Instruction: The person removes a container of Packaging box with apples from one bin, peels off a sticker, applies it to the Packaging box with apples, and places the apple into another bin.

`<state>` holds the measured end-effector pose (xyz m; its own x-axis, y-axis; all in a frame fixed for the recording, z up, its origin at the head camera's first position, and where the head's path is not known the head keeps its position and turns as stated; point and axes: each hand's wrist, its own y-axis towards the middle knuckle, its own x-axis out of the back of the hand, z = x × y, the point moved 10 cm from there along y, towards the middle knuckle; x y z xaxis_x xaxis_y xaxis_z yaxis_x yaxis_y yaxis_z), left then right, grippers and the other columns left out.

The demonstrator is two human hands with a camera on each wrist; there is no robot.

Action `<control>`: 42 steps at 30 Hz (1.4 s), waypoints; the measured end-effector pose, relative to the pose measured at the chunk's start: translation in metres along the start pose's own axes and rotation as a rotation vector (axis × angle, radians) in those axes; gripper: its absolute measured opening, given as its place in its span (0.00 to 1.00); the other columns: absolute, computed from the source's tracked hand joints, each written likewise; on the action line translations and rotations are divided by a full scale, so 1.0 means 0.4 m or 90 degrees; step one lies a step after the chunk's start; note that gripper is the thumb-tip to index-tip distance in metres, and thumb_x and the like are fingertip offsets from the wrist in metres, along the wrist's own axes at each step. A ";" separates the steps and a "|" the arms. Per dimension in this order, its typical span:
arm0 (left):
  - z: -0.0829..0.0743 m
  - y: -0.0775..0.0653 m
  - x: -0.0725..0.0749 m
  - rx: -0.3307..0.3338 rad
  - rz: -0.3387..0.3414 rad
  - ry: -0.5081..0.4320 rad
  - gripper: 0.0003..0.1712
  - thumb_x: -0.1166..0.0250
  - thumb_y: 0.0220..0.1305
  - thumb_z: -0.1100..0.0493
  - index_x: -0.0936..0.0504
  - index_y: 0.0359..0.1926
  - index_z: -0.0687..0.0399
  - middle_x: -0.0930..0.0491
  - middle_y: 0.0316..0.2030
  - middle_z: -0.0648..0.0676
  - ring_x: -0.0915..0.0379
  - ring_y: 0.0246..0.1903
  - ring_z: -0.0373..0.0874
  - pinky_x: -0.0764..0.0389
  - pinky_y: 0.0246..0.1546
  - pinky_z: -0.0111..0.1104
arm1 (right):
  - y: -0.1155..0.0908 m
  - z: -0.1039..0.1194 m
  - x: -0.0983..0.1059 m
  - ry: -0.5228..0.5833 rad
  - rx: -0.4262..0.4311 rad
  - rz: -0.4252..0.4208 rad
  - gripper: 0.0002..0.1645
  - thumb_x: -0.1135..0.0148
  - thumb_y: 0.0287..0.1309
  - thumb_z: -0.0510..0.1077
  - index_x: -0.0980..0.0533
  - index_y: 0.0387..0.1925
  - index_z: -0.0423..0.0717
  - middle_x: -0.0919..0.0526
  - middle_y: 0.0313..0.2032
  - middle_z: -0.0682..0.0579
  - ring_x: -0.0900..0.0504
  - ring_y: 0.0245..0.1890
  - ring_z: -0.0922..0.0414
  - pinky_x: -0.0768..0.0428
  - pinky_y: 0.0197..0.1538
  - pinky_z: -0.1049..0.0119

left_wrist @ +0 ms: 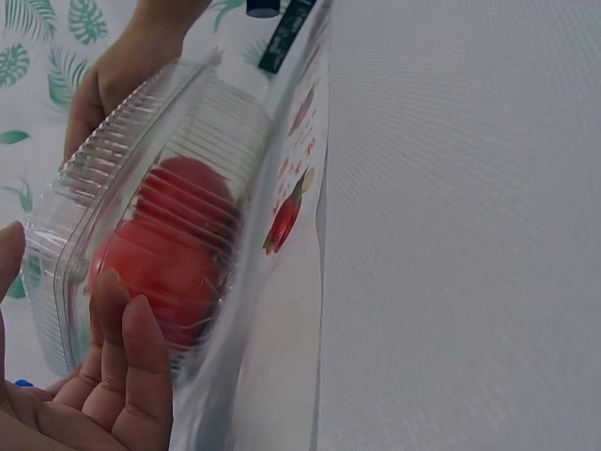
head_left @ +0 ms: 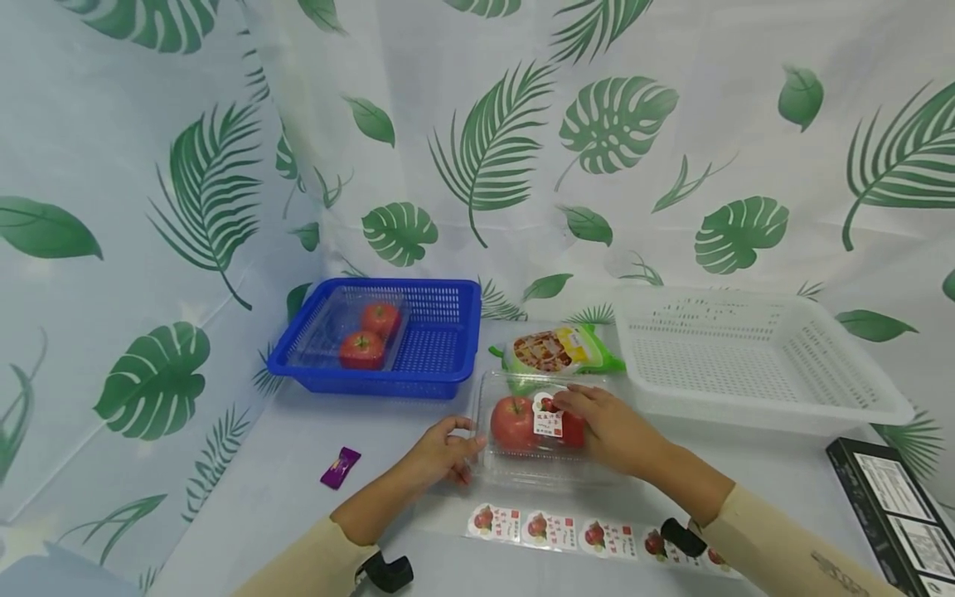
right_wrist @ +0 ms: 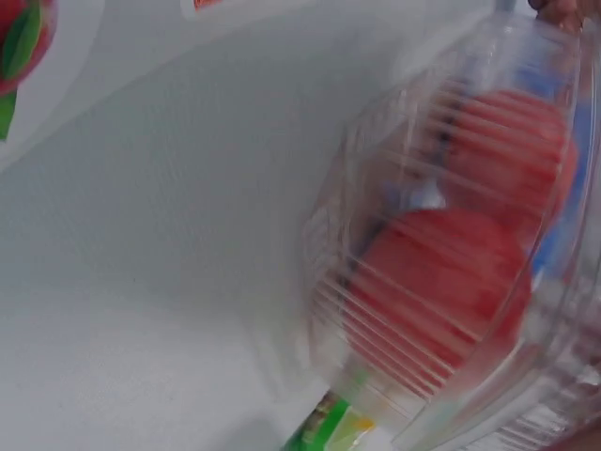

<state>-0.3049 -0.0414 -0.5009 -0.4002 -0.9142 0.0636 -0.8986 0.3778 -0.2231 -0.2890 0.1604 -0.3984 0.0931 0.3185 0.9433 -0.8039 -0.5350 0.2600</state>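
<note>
A clear plastic clamshell box (head_left: pixel 487 464) with two red apples (head_left: pixel 513 423) inside lies in front of me in the head view. A white label (head_left: pixel 548 421) printed with red fruit is on its lid. My right hand (head_left: pixel 619 427) rests over the box's right part, its fingertips touching the lid at the label. At the left end, my left hand (head_left: pixel 445 452) is beside the box with loosely bent fingers. The left wrist view shows those fingers (left_wrist: pixel 146 362) against the clear side, the thumb apart from them. Little of the right hand shows in the right wrist view.
A strip of labels (head_left: pixel 548 531) lies in front of the box. Behind stand a blue basket (head_left: pixel 440 385) holding another box of apples, a green-and-yellow packet (head_left: pixel 555 350) and a white basket (head_left: pixel 768 410). A purple wrapper (head_left: pixel 341 468) lies left, a black box (head_left: pixel 891 506) right.
</note>
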 end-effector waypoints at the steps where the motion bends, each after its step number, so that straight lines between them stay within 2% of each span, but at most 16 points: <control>1: 0.001 0.000 -0.001 0.001 0.000 0.003 0.35 0.33 0.63 0.46 0.34 0.61 0.62 0.19 0.33 0.60 0.24 0.20 0.45 0.17 0.27 0.39 | -0.001 -0.006 -0.001 0.000 -0.009 0.004 0.28 0.48 0.56 0.29 0.25 0.60 0.45 0.25 0.59 0.43 0.29 0.61 0.41 0.29 0.60 0.43; 5: 0.002 -0.001 -0.005 0.007 0.001 0.012 0.35 0.33 0.63 0.45 0.34 0.60 0.61 0.19 0.31 0.58 0.23 0.21 0.45 0.16 0.28 0.39 | -0.015 -0.004 0.001 0.002 -0.011 0.008 0.28 0.47 0.57 0.30 0.25 0.61 0.46 0.25 0.60 0.43 0.29 0.61 0.42 0.29 0.59 0.44; 12: -0.006 0.002 0.000 0.016 -0.007 0.016 0.34 0.34 0.64 0.48 0.36 0.62 0.62 0.18 0.35 0.61 0.23 0.20 0.46 0.17 0.27 0.40 | -0.051 0.023 0.007 0.042 0.027 -0.010 0.29 0.46 0.55 0.29 0.23 0.58 0.49 0.24 0.60 0.46 0.29 0.62 0.42 0.29 0.60 0.44; 18: -0.024 0.027 0.010 0.024 -0.041 0.080 0.42 0.34 0.63 0.41 0.40 0.67 0.61 0.19 0.37 0.58 0.24 0.21 0.46 0.18 0.26 0.38 | -0.088 0.017 0.022 0.090 0.022 -0.023 0.29 0.48 0.56 0.27 0.22 0.56 0.50 0.23 0.60 0.50 0.30 0.63 0.44 0.30 0.61 0.44; 21: -0.035 0.051 0.020 0.033 -0.071 0.112 0.43 0.35 0.61 0.37 0.37 0.65 0.60 0.20 0.36 0.57 0.25 0.22 0.46 0.19 0.25 0.36 | -0.103 0.012 0.036 0.100 0.028 -0.064 0.25 0.43 0.57 0.30 0.21 0.55 0.50 0.22 0.57 0.52 0.28 0.61 0.47 0.27 0.58 0.46; 25: -0.047 0.087 0.046 0.037 -0.131 0.121 0.39 0.37 0.62 0.36 0.32 0.61 0.61 0.23 0.34 0.58 0.25 0.23 0.46 0.19 0.25 0.37 | -0.132 0.006 0.065 0.083 0.036 -0.173 0.18 0.30 0.53 0.37 0.18 0.47 0.50 0.18 0.49 0.56 0.24 0.55 0.50 0.22 0.51 0.49; 28: -0.056 0.107 0.057 0.034 -0.155 0.116 0.40 0.38 0.61 0.34 0.28 0.57 0.63 0.22 0.35 0.58 0.24 0.26 0.47 0.17 0.28 0.39 | -0.161 -0.022 0.073 0.081 -0.025 -0.231 0.19 0.25 0.50 0.43 0.18 0.45 0.48 0.19 0.48 0.57 0.27 0.56 0.51 0.23 0.52 0.49; 31: -0.054 0.120 0.051 0.037 -0.149 0.091 0.45 0.38 0.59 0.31 0.28 0.58 0.66 0.21 0.38 0.58 0.23 0.33 0.49 0.17 0.32 0.40 | -0.194 -0.068 0.058 0.113 -0.144 -0.228 0.27 0.26 0.52 0.51 0.22 0.51 0.44 0.26 0.55 0.51 0.31 0.58 0.47 0.27 0.55 0.43; 34: -0.046 0.127 0.042 0.049 -0.141 0.057 0.50 0.37 0.57 0.29 0.30 0.62 0.68 0.23 0.44 0.59 0.24 0.40 0.50 0.17 0.36 0.40 | -0.222 -0.113 0.025 0.168 -0.275 -0.174 0.40 0.31 0.55 0.60 0.31 0.61 0.42 0.35 0.59 0.44 0.32 0.56 0.43 0.26 0.52 0.42; 37: -0.038 0.128 0.039 0.064 -0.142 0.012 0.50 0.37 0.57 0.30 0.32 0.63 0.68 0.25 0.49 0.60 0.25 0.44 0.52 0.18 0.38 0.41 | -0.240 -0.145 -0.015 0.228 -0.385 -0.097 0.54 0.37 0.55 0.70 0.43 0.69 0.39 0.40 0.59 0.39 0.31 0.54 0.42 0.23 0.50 0.45; 39: -0.039 0.125 0.039 0.072 -0.145 -0.021 0.49 0.37 0.58 0.30 0.33 0.63 0.67 0.26 0.51 0.61 0.25 0.46 0.53 0.18 0.38 0.42 | -0.246 -0.159 -0.040 0.266 -0.439 -0.046 0.61 0.41 0.54 0.74 0.48 0.70 0.35 0.40 0.59 0.36 0.30 0.55 0.41 0.22 0.48 0.46; 42: -0.047 0.118 0.034 0.075 -0.134 -0.068 0.49 0.38 0.59 0.31 0.35 0.64 0.67 0.29 0.55 0.63 0.25 0.48 0.56 0.18 0.39 0.43 | -0.254 -0.169 -0.067 0.301 -0.488 0.021 0.64 0.47 0.53 0.79 0.45 0.67 0.28 0.38 0.60 0.32 0.29 0.56 0.38 0.22 0.48 0.46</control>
<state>-0.3559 -0.0331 -0.4923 -0.1793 -0.9836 0.0195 -0.9304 0.1631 -0.3283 -0.2496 0.2590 -0.4640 -0.0523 0.6918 0.7202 -0.9887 0.0655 -0.1347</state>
